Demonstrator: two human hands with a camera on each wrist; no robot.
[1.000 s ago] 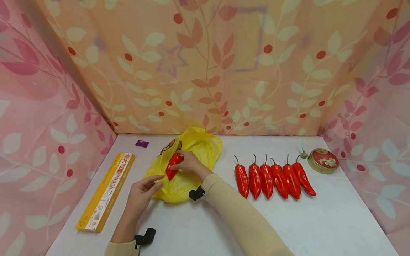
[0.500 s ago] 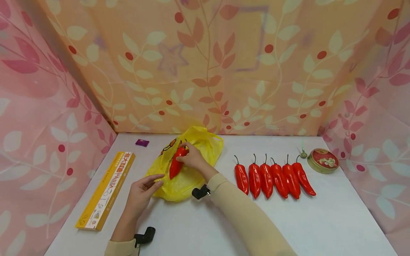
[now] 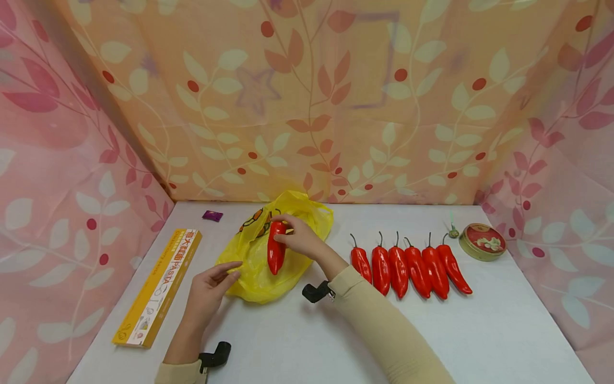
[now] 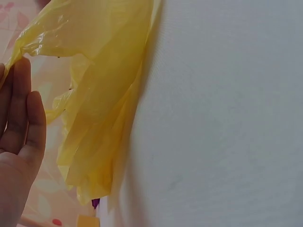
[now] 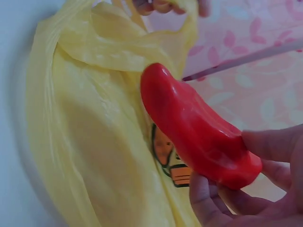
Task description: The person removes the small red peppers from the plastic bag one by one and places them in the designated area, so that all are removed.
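A red chili pepper [image 3: 275, 252] hangs tip down in my right hand [image 3: 307, 242], pinched between thumb and fingers near its stem end. It is above the mouth of a yellow plastic bag [image 3: 259, 285]. In the right wrist view the pepper [image 5: 189, 125] is whole and glossy, with the thumb on one side and fingers on the other. My left hand [image 3: 206, 293] holds the bag's near-left rim between thumb and fingers. The left wrist view shows the bag [image 4: 102, 94] draped from these fingers, with the pinch itself partly out of frame. What lies deep inside the bag is hidden.
Several red chili peppers [image 3: 399, 271] lie in a row right of the bag, partly behind the right sleeve. Beyond them are a round tin [image 3: 483, 242] and a small greenish item [image 3: 453, 232]. A yellow pasta box [image 3: 158, 288] and a purple packet [image 3: 212, 215] lie left.
My right hand has drawn the pepper up and rightward from the bag's left side. The pepper has swung from slanted to nearly vertical. My left hand stays at the rim.
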